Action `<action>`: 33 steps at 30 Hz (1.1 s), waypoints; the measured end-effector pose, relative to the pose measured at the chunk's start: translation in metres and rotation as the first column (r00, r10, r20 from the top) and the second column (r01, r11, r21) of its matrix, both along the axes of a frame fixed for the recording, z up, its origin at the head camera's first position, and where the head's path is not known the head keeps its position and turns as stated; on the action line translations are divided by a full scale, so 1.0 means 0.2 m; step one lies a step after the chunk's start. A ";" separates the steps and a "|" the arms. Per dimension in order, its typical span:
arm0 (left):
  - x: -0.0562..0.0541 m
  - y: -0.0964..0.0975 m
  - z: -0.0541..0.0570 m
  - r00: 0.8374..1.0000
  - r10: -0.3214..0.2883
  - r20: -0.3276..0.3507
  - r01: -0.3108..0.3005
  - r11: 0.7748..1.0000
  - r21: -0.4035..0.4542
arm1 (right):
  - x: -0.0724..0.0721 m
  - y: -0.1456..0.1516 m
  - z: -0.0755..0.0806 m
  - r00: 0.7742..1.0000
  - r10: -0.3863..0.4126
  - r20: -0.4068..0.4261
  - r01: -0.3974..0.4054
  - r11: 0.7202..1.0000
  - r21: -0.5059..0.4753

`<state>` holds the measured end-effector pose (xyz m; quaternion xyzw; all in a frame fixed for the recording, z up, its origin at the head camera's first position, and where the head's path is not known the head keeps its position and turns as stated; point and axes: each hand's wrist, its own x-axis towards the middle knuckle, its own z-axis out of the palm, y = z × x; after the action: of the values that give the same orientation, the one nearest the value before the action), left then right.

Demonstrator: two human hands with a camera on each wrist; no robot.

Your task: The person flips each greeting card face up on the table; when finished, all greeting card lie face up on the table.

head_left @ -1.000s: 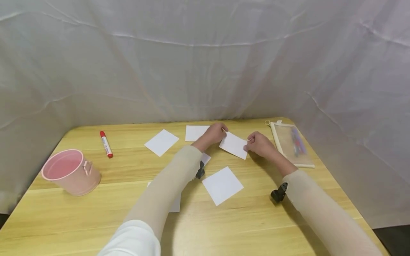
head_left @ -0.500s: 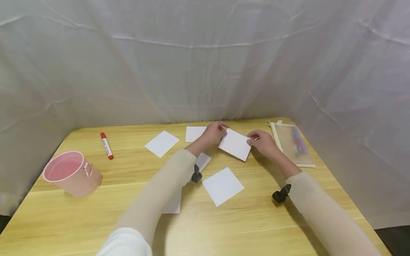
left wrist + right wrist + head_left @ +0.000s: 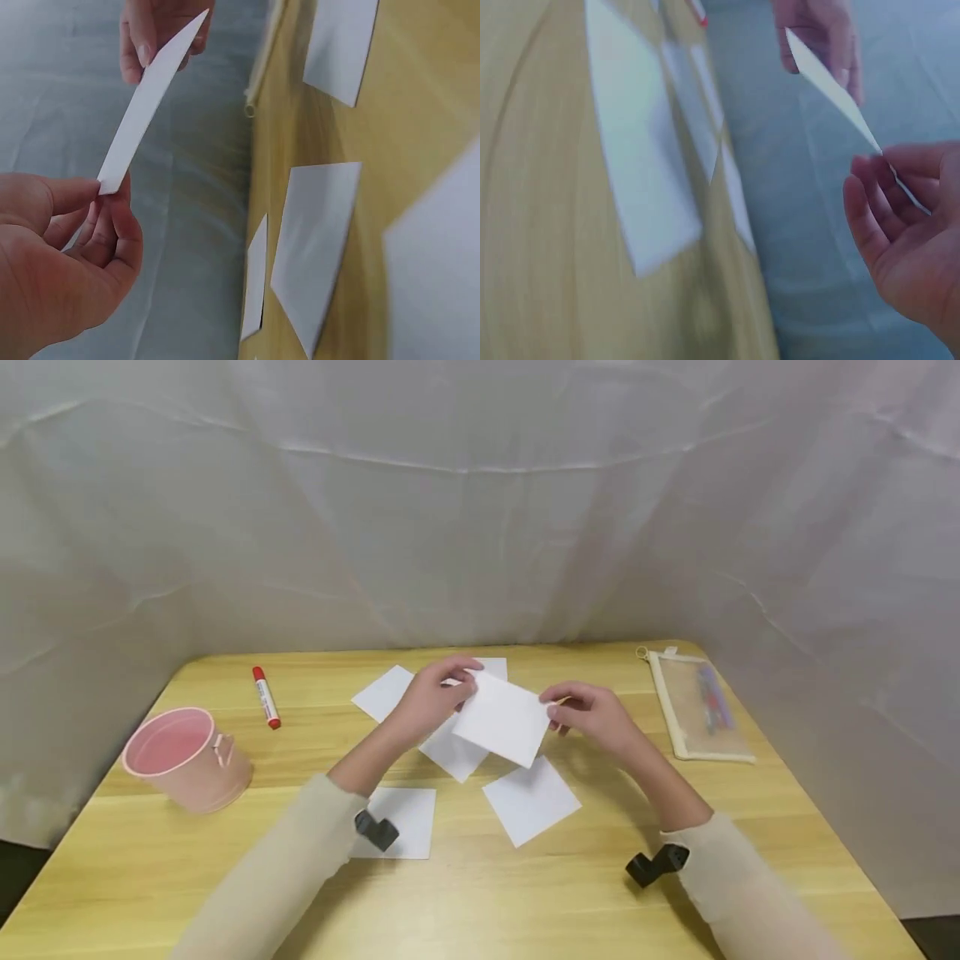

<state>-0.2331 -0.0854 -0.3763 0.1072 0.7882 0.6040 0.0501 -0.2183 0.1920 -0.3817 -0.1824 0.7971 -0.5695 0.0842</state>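
A square white card (image 3: pixel 504 718) is raised over the table, tilted, between my two hands. My left hand (image 3: pixel 429 700) pinches its left corner between thumb and fingers; in the left wrist view the card (image 3: pixel 146 112) appears nearly edge-on. At the opposite side my right hand (image 3: pixel 596 717) pinches the right corner, and the right wrist view has this hand (image 3: pixel 919 232) with its other fingers loosely bent. Beneath lies another white card (image 3: pixel 454 750), partly covered by the raised one. A further white card (image 3: pixel 534 802) lies just in front.
More white cards lie around: one at the back left (image 3: pixel 382 692), one at the back (image 3: pixel 492 667), one at the front left (image 3: pixel 411 823) under the left wrist camera. A pink bucket (image 3: pixel 217 781) and a red-capped marker (image 3: pixel 266 697) are left; a zip pouch (image 3: pixel 682 714) with pens is right.
Both hands have brought the card up off the far right part of the table and leftward, nearer me. The card beneath now shows more fully. The head view has shifted slightly.
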 end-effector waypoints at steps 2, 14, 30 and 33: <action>0.07 -0.06 0.00 1.000 0.025 0.000 -0.025 1.000 -0.004 | 0.04 -0.04 0.02 0.998 0.066 0.002 -0.066 0.998 -0.013; 0.23 -0.16 -0.05 0.993 0.054 -0.102 -0.062 0.995 -0.076 | 0.18 -0.13 0.09 0.963 0.245 -0.110 -0.239 0.969 0.060; 0.38 -0.14 0.10 0.982 -0.159 -0.104 0.158 0.987 -0.015 | 0.21 -0.14 0.12 0.995 -0.067 -0.069 0.069 0.997 0.030; 0.37 -0.14 0.09 0.983 -0.145 -0.114 0.146 0.989 -0.002 | 0.21 -0.14 0.12 0.995 -0.081 -0.063 0.082 0.997 0.017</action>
<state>-0.1588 -0.1129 -0.3587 0.1990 0.7780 0.5940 0.0490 -0.1762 0.1633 -0.3568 -0.1666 0.8116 -0.5587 0.0379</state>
